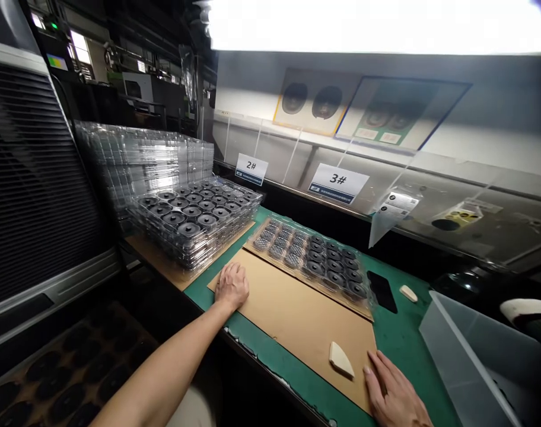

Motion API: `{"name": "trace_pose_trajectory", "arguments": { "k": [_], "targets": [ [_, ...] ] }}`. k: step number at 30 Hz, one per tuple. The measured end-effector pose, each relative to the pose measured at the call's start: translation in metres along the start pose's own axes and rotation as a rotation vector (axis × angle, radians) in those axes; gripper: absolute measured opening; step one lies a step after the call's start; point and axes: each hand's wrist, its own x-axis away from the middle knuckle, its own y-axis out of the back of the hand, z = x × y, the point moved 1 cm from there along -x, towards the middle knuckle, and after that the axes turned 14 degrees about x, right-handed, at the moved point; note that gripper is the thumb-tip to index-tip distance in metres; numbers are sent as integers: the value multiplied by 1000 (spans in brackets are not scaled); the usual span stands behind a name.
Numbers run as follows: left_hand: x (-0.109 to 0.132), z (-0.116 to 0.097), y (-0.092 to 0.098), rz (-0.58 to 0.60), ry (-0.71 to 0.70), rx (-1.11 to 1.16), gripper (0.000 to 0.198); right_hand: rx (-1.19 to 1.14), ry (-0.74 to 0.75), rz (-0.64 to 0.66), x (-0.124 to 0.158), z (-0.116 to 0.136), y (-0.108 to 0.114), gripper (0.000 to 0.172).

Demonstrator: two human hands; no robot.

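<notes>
My left hand [232,286] lies flat, palm down, fingers released and holding nothing, on the far left corner of a brown cardboard sheet [292,311]. My right hand [392,391] lies flat too, fingers spread and loose, on the sheet's near right corner, grasping nothing. The sheet rests on a green mat [399,338] that covers the desk, and it runs slantwise between my two hands.

Just beside my right hand, on the cardboard, lies a small cream wedge-shaped piece [341,359]. A second small cream piece [408,293] lies on the green mat farther off, near a flat black rectangle [382,291].

Along the far edge of the cardboard sits a clear plastic tray [312,258] on its own strip of cardboard. Its right part holds round black speaker parts; its left part looks mostly clear.

Beyond my left hand stands a stack of clear trays [194,219] filled with the same black round parts, and behind it a taller stack of empty clear trays [137,157]. White signs reading 2# [251,168] and 3# [339,182] stand at the back. At the right edge is a translucent bin [466,350]
</notes>
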Motion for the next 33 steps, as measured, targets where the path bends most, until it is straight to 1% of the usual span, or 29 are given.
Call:
{"name": "trace_pose_trajectory", "arguments": {
  "k": [3, 8, 10, 13, 18, 20, 23, 25, 28, 33],
  "targets": [
    [0, 1, 0, -8, -15, -5, 30, 9, -9, 13, 1, 1, 1, 73],
    [-2, 4, -3, -11, -39, -1, 46, 24, -31, -14, 7, 10, 7, 75],
    [-2, 5, -5, 2, -50, -6, 44, 29, -40, -12, 8, 12, 7, 76],
    [-1, 6, -7, 27, -57, -32, 36, 23, -42, -18, 8, 10, 5, 76],
    [-1, 7, -8, 33, -67, -111, 34, -10, -35, -81, 6, 13, 3, 72],
    [-2, 7, -7, 38, -76, -137, 34, -30, -49, -120, 8, 19, 9, 70],
    [-1, 7, -4, 54, -100, -149, 31, -67, -70, -178, 15, 32, 25, 65],
    [-1, 8, -3, 58, -117, -138, 31, -45, -74, -177, 19, 40, 33, 59],
    [-2, 14, -7, 42, -136, -101, 39, 7, -90, -166, 24, 45, 39, 53],
    [-5, 23, -22, -78, -154, -36, 64, 39, -108, -168, 31, 47, 41, 47]
  ]
}}
